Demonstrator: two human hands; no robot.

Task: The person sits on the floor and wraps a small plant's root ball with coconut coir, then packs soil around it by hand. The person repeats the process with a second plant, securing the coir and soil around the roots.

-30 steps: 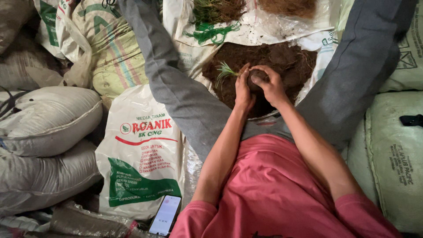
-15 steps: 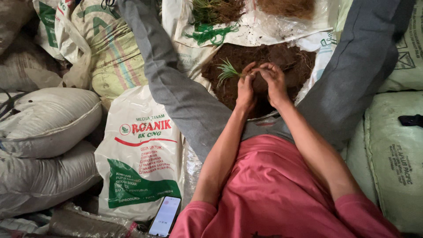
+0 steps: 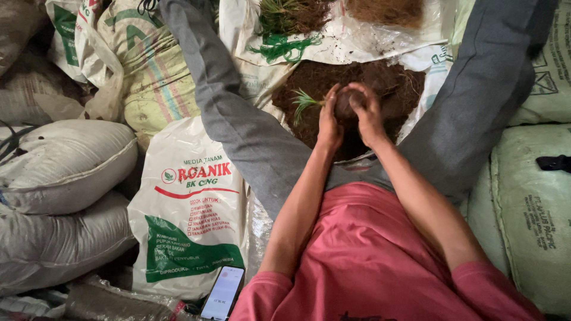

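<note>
Soil ball [image 3: 345, 106]: pressed between both hands, above the soil pile [image 3: 309, 80].
Left hand [image 3: 329, 122]: closed on ball; seedling [image 3: 303, 101] points left.
Right hand [image 3: 367, 113]: closed on ball.

white printed sack [image 3: 190, 208] | phone [image 3: 222, 293] beside it | grey sacks [image 3: 65, 160] left

Soft, even daylight fills the scene, brightest on the white sack [image 3: 190, 208] at seven o'clock, with no hard glare. Deep shadow pools between the grey bags [image 3: 59, 166] at nine o'clock. Focus is fairly sharp centrally; the edges bow slightly from wide-angle distortion.
</note>
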